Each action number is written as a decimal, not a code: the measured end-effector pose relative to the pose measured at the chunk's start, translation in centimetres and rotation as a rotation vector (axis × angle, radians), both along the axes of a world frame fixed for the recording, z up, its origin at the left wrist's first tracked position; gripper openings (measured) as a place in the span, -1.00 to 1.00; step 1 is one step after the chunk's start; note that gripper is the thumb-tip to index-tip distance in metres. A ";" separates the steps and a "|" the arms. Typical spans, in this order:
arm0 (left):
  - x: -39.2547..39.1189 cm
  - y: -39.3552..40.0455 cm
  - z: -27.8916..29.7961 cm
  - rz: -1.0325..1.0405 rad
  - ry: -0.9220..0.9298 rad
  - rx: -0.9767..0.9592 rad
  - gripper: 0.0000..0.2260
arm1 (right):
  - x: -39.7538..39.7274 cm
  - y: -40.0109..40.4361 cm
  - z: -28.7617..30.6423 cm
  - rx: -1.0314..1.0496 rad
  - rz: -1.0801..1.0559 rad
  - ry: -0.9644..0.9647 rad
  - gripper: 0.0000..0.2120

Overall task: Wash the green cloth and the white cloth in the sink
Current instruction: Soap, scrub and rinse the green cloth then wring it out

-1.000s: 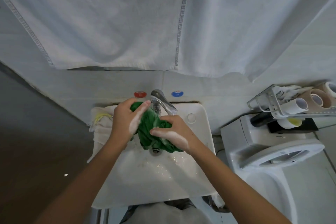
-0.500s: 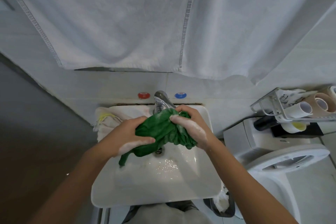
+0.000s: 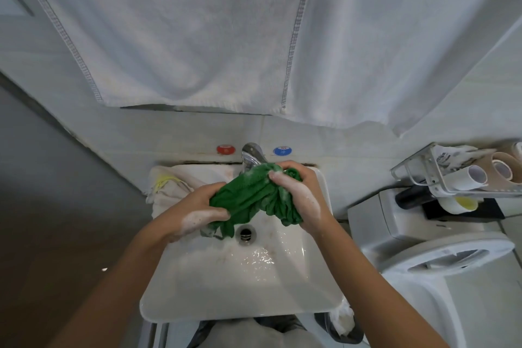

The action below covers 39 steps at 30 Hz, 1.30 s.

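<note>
The green cloth [image 3: 251, 198] is bunched up and soapy above the white sink [image 3: 243, 291], just in front of the tap [image 3: 252, 156]. My left hand [image 3: 197, 212] grips its left end and my right hand [image 3: 299, 195] grips its right end; both hands carry white suds. A loose corner of the green cloth hangs down near the drain [image 3: 245, 232]. The white cloth [image 3: 169, 189], with a yellow mark, lies crumpled on the sink's back left corner, apart from my hands.
A large white towel [image 3: 254, 37] hangs on the wall above the sink. Red [image 3: 225, 149] and blue [image 3: 282, 150] knobs flank the tap. To the right stand a toilet [image 3: 440, 260] and a wire rack [image 3: 452, 175] with paper rolls.
Both hands keep rubbing the green cloth between them. My left hand has shifted slightly toward the sink's middle, and the cloth's hanging tail is shorter.
</note>
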<state>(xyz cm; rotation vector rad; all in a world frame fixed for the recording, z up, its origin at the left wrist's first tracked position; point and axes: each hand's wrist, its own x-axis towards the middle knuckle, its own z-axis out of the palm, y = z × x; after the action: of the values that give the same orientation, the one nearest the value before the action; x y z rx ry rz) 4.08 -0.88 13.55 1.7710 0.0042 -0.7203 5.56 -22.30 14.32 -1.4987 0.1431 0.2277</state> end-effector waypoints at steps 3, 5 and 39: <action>0.1 0.0 -0.3 -0.027 -0.038 0.041 -0.75 | 0.1 -0.2 -0.2 0.006 -0.009 -0.002 -0.93; 0.1 0.1 -0.4 -0.032 -0.043 0.054 -0.77 | 0.1 -0.4 -0.4 -0.007 -0.005 -0.010 -0.94; -1.3 -3.2 -1.5 0.463 -0.440 0.016 -0.75 | -1.6 1.4 -1.2 -0.142 0.068 0.027 -0.80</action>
<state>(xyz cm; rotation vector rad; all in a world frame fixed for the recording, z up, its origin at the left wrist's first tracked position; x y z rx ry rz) 2.78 -4.10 12.04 1.8201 0.1185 0.0064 3.94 -20.90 13.16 -1.6435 0.1322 0.2978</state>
